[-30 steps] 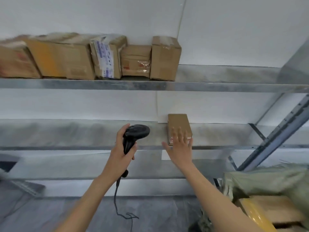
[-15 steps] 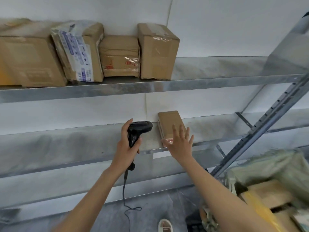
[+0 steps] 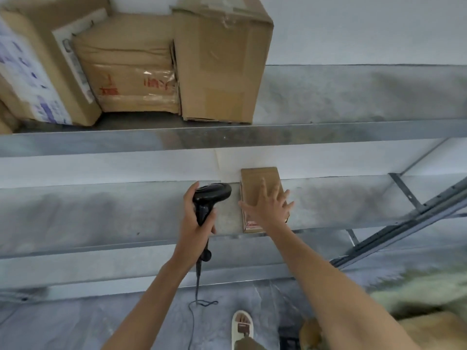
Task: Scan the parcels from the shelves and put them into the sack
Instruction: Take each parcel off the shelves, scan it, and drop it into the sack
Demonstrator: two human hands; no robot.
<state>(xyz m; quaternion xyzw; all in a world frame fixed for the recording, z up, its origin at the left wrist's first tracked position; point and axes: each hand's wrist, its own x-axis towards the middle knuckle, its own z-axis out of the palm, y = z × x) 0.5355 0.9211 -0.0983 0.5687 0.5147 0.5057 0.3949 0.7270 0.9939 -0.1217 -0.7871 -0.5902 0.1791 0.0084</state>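
Head view: my right hand (image 3: 269, 207) lies spread, fingers straight, on the small flat parcel (image 3: 260, 184) on the middle shelf (image 3: 101, 210). Just left of it, my left hand (image 3: 194, 223) grips the black scanner (image 3: 211, 198). Below my right forearm the sack (image 3: 427, 291) is blurred; I cannot tell its contents. Above my hands, boxes (image 3: 217, 61) carry red print and a blue-lettered label, both unreadable.
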